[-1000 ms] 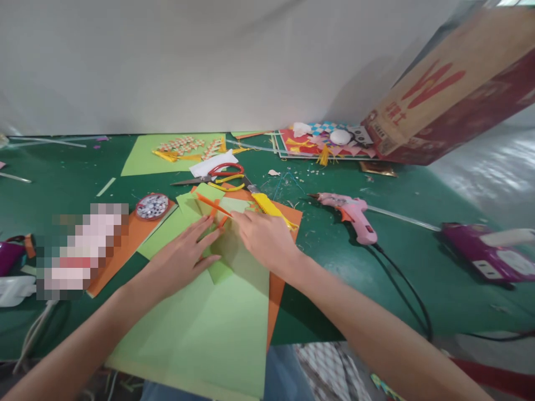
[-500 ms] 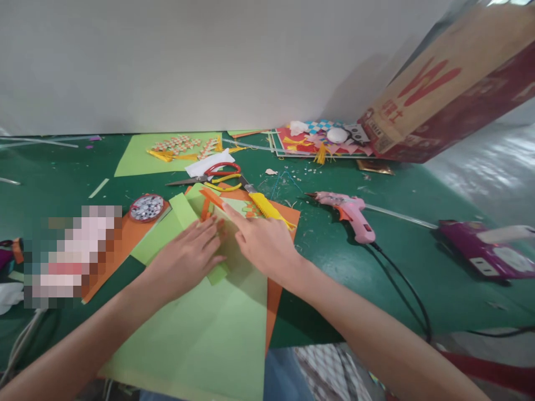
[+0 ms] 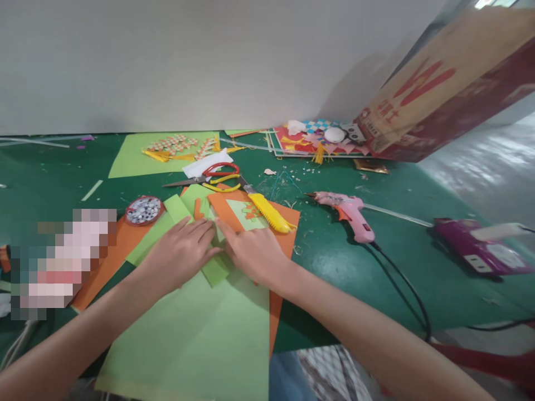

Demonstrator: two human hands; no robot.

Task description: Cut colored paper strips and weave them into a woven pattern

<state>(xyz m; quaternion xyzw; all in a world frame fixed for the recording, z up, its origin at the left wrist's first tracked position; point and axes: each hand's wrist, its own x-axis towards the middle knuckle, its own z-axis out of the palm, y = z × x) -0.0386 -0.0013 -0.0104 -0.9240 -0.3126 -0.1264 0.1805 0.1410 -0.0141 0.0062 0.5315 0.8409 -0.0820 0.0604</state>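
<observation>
My left hand (image 3: 181,245) is closed, its fingers together over narrow paper strips on the green paper sheet (image 3: 200,334). A small folded orange paper strip (image 3: 199,209) sticks out beyond its fingertips, and a green paper strip (image 3: 215,273) passes beneath it. My right hand (image 3: 257,250) is closed on a wider orange paper strip (image 3: 225,210), which runs under the palm. The two hands' fingertips nearly meet, hiding what lies between them. Just beyond are a yellow utility knife (image 3: 271,214), scissors (image 3: 221,170) and a small woven orange-and-green piece (image 3: 251,210).
A pink glue gun (image 3: 345,211) lies right, its cord trailing to the table edge, near a purple power strip (image 3: 476,245). At left sits a round box of googly eyes (image 3: 144,211). A paper bag (image 3: 434,94) leans at back right, beside finished paper crafts (image 3: 321,139).
My right hand has drawn back toward me and flattened over the orange strip, which now lies beneath it. My left hand stays over the paper strips. The view has shifted slightly.
</observation>
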